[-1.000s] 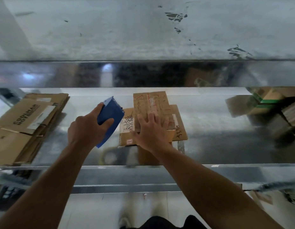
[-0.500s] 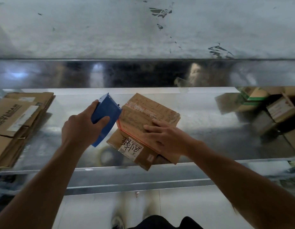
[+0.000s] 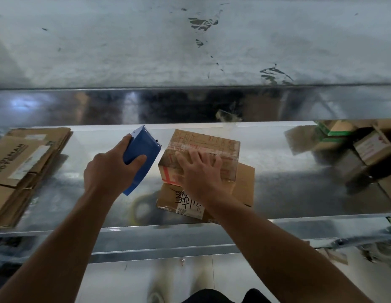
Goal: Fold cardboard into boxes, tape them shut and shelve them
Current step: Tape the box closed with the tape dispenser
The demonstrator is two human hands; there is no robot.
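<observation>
Shiny metal bench [image 3: 288,186]: flattened cardboard stack [image 3: 22,162] left, labelled cardboard [image 3: 175,200] centre, boxes [image 3: 365,154] right

Left grip [image 3: 109,169], right grip [image 3: 201,173] bare; forearms [image 3: 277,243] bare, unsleeved; black garment [image 3: 223,296] at bottom frame edge.

We reach both bare forearms forward. Our left hand [image 3: 111,171], just left of the box [image 3: 203,139], curls fingers and thumb round a tape dispenser [image 3: 144,146]. Our right hand [image 3: 201,173] presses flat on the box's top, fingers spread.
</observation>
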